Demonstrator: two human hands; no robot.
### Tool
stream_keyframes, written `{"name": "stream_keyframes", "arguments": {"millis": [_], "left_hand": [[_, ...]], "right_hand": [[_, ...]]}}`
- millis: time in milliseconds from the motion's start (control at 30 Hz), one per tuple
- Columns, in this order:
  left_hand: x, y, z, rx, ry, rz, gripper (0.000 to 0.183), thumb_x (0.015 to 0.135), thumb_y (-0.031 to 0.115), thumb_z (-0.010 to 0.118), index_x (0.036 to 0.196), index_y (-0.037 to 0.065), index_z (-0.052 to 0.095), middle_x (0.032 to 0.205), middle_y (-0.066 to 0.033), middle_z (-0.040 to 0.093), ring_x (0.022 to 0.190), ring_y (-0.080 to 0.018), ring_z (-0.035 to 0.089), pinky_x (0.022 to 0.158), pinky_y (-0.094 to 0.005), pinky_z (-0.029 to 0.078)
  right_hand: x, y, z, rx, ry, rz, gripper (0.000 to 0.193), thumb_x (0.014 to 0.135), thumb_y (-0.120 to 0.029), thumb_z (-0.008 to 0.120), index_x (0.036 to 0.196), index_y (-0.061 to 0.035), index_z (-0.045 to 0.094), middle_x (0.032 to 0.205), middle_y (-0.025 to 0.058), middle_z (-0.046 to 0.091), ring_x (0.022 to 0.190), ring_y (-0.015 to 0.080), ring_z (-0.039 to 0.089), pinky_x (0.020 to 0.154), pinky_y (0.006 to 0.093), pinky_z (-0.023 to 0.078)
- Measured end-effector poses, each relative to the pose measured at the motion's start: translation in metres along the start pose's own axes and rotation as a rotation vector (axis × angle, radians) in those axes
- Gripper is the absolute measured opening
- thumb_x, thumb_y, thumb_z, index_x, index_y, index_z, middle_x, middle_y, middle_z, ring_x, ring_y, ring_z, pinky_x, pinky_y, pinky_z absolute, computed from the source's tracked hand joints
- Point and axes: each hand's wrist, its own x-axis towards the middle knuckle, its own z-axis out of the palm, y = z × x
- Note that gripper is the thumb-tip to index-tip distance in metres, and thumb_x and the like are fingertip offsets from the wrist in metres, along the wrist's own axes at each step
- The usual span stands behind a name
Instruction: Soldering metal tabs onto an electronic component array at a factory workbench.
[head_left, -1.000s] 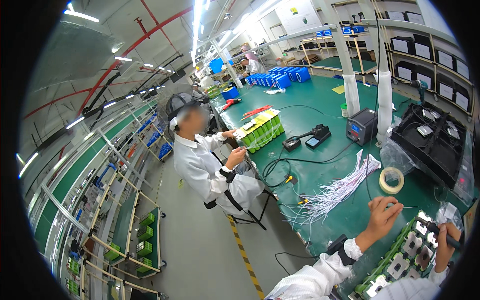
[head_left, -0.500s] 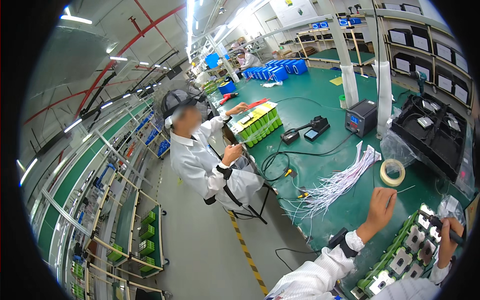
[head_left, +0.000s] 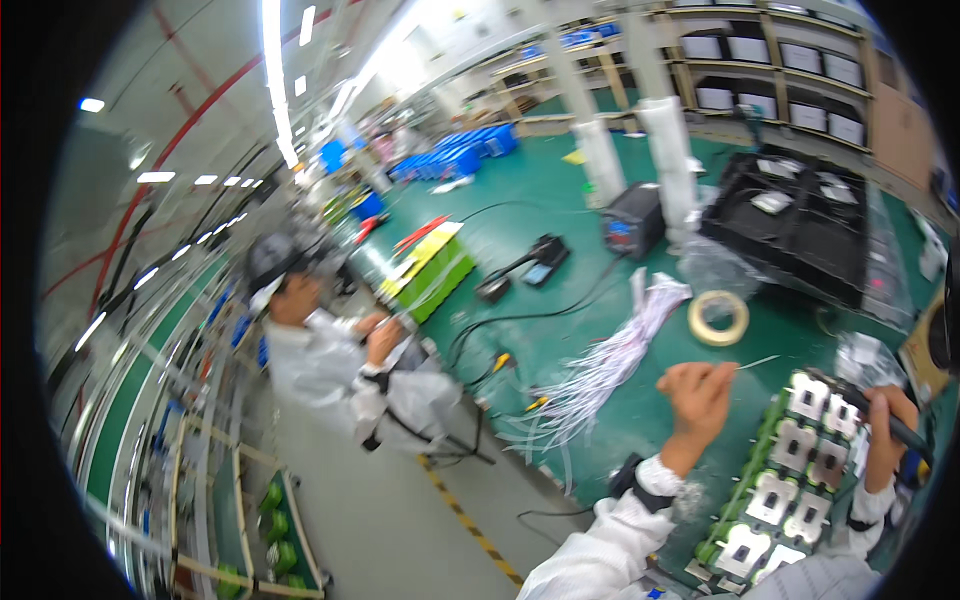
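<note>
Pack (head_left: pixel 772 497): one, green cells under pale metal plates, flat on the counter (head_left: pixel 630 425), nearest the wearer. Clock centred here, twelve straight away from the wearer. Plates face up, presumably so both hands can get at them.

Left hand (head_left: pixel 697 400): at half past ten, raised. Grip: thumb and fingers pinching one thin wire (head_left: pixel 760 362), its free end out toward one o'clock, likely to keep the fingertips clear of it.

Right hand (head_left: pixel 888 430): at two, beside the pack. Grip: closed round a black tool (head_left: pixel 908 440), slanting toward the pack's far end; probably so held for control. Whether its tip touches a plate, I cannot tell from where I stand.

Tape (head_left: pixel 718 339): one roll, flat, at eleven.

White leads (head_left: pixel 625 350): one loose bundle, at ten, ends fanned toward the counter's edge.

Clear bag (head_left: pixel 868 355): crumpled, at one.

Black tray (head_left: pixel 790 225): at twelve, loaded with small pale parts.

Grey box (head_left: pixel 633 220): at eleven, lit display.

Co-worker (head_left: pixel 320 360): white coat, toward half past nine; second pack (head_left: pixel 430 275) at ten.

Room: green counter top; blue packs (head_left: pixel 455 158) far off at half past ten; shelves (head_left: pixel 770 85) of dark boxes at twelve; grey floor (head_left: pixel 380 520) with striped line, at nine.
</note>
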Motion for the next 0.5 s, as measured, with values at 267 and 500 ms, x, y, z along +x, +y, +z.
{"name": "stream_keyframes", "arguments": {"millis": [267,500], "left_hand": [[-0.003,0.007,-0.013,-0.033,-0.020,0.023,0.012,0.081,0.011,0.077,0.091,0.018,0.074,0.086,0.0014,0.060,0.089,-0.0237,0.051,0.084,-0.0410,0.032],[0.003,0.017,-0.033,-0.088,0.027,0.062,0.008,0.082,0.006,0.066,0.089,0.010,0.065,0.085,-0.0021,0.060,0.087,-0.0240,0.048,0.084,-0.0394,0.034]], "right_hand": [[0.018,-0.065,0.011,-0.173,-0.145,-0.095,0.017,0.090,-0.011,0.066,0.084,0.0018,0.074,0.065,0.0106,0.066,0.056,0.0211,0.063,0.056,0.0340,0.048],[0.025,-0.066,0.014,-0.067,-0.138,-0.277,0.012,0.088,-0.008,0.068,0.086,0.0026,0.073,0.067,0.0123,0.067,0.055,0.0223,0.063,0.053,0.0343,0.048]]}}
